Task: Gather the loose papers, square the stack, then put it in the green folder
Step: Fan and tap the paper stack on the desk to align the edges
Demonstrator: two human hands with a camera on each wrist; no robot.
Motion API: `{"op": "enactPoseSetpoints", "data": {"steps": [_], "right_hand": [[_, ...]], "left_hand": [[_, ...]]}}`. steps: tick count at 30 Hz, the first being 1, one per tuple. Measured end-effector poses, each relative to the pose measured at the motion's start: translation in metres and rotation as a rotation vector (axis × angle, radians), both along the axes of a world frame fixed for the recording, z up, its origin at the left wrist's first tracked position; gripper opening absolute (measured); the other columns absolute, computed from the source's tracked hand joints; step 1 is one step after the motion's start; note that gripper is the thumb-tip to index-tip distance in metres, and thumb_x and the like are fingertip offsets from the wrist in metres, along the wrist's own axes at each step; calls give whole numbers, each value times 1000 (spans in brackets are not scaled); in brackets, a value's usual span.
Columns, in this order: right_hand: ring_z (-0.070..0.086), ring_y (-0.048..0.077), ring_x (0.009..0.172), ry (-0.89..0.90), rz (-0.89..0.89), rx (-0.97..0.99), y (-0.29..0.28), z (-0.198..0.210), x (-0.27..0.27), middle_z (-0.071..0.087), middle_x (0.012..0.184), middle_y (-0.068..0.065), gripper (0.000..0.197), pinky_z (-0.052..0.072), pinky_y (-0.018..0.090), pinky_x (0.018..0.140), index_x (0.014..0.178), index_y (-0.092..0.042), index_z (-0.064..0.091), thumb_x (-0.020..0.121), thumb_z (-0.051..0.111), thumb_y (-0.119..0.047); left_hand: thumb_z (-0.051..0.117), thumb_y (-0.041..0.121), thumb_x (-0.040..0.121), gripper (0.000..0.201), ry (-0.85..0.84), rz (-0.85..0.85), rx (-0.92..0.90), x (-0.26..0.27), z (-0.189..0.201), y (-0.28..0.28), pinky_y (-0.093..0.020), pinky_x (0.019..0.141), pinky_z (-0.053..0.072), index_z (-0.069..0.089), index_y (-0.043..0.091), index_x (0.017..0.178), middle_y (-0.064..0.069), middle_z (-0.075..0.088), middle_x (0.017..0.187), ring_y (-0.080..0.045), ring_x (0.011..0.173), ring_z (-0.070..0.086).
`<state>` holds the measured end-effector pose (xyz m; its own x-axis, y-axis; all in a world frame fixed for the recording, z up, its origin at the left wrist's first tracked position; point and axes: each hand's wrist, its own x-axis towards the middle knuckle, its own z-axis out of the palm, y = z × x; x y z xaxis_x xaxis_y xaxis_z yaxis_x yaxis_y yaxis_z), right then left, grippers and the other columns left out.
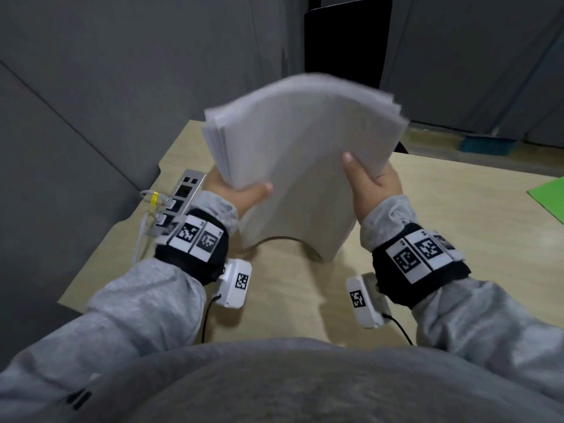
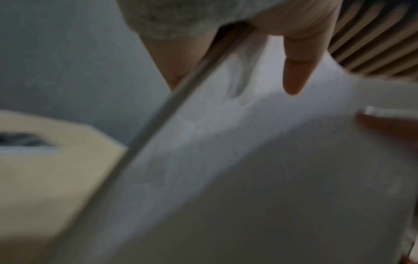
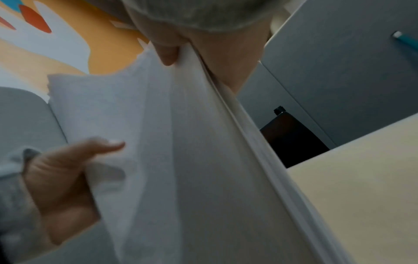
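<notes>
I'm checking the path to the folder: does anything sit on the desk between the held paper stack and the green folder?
Nothing visible does. Both hands grip the paper stack, and bare desk runs to the green folder at the right edge, mostly out of frame.

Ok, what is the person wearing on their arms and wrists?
Grey fleece sleeves on both arms. Each wrist carries a black strap with white square-code tags and a white camera box with a black cable beneath: left hand, right hand. No gloves.

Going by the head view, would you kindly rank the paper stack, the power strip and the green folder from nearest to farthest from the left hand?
1. Paper stack: gripped by the left hand.
2. Power strip: just left of that hand, on the table.
3. Green folder: far right table edge.
</notes>
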<state>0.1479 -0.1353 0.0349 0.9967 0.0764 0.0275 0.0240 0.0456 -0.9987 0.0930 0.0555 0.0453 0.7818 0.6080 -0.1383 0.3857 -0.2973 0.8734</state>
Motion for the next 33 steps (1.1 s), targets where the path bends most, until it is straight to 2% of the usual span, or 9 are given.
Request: {"op": "enactPoseSetpoints", "data": {"steps": [3, 6, 9, 12, 15, 19, 23, 29, 33], "right_hand": [[61, 0, 77, 47, 108, -175, -1, -7, -5, 63, 82, -20, 19, 48, 14, 65, 102, -29, 61, 84, 68, -26], [60, 7, 77, 44, 69, -214, -7, -6, 2, 59, 81, -21, 23, 46, 9, 62, 103, -28, 58, 84, 68, -22], [61, 12, 95, 18, -37, -169, -10, -5, 11, 64, 101, -9, 50, 50, 20, 79, 123, -21, 51, 78, 74, -26], [48, 15, 123, -96, -219, -231, -14, -4, 15, 46, 135, 1, 81, 41, 28, 103, 140, -19, 34, 73, 76, -34], [39, 13, 133, -246, -201, -251, -16, 4, 16, 37, 142, -1, 79, 35, 26, 110, 142, -18, 34, 74, 74, -27], [60, 22, 93, -96, 77, -206, -8, 12, 21, 66, 91, 3, 33, 56, 31, 78, 105, -17, 71, 72, 69, -18], [55, -5, 59, 7, 46, -174, -15, 0, 14, 64, 71, -11, 22, 45, 13, 61, 76, -35, 66, 82, 68, -15], [64, 9, 72, 69, -2, -184, -29, -13, 17, 69, 80, -8, 7, 52, 21, 68, 86, -28, 67, 82, 71, -24], [66, 19, 78, 120, -17, -113, -31, -14, 19, 71, 77, -9, 4, 54, 35, 79, 74, -30, 71, 74, 73, -27]], "left_hand": [[73, 38, 76, 65, 276, -42, -47, -5, -23, -4, -20, 84, 31, 49, 7, 127, -11, 61, 118, -24, 115, 55], [70, 41, 78, 43, 221, -30, 64, -1, -18, 4, -23, 78, 36, 60, 9, 105, -4, 63, 92, -26, 92, 63], [63, 34, 85, 19, 170, -67, 198, 7, 7, 12, -29, 75, 40, 61, 16, 91, 1, 60, 74, -24, 71, 56], [53, 20, 87, 12, 196, -265, 493, 17, 31, 24, -32, 80, 46, 63, 15, 93, -9, 64, 84, -28, 78, 58], [51, 13, 82, 18, 191, -533, 752, 21, 45, 28, -33, 82, 47, 64, 11, 95, -13, 62, 91, -28, 85, 58], [55, 3, 77, 42, 85, -640, 932, 15, 48, 22, -37, 83, 51, 64, 34, 104, 0, 66, 95, -26, 92, 59], [60, 28, 73, 30, -126, -340, 944, 17, 24, 34, -40, 96, 42, 64, 30, 103, -1, 66, 108, -28, 109, 56], [80, 40, 58, 107, -220, 146, 327, 2, -17, 80, -39, 113, 31, 19, 25, 144, -12, 25, 149, -20, 139, 27], [71, 18, 79, 72, -149, 53, -134, 0, -29, 88, -23, 85, 51, 30, 14, 139, -3, 60, 117, -17, 105, 59]]}}
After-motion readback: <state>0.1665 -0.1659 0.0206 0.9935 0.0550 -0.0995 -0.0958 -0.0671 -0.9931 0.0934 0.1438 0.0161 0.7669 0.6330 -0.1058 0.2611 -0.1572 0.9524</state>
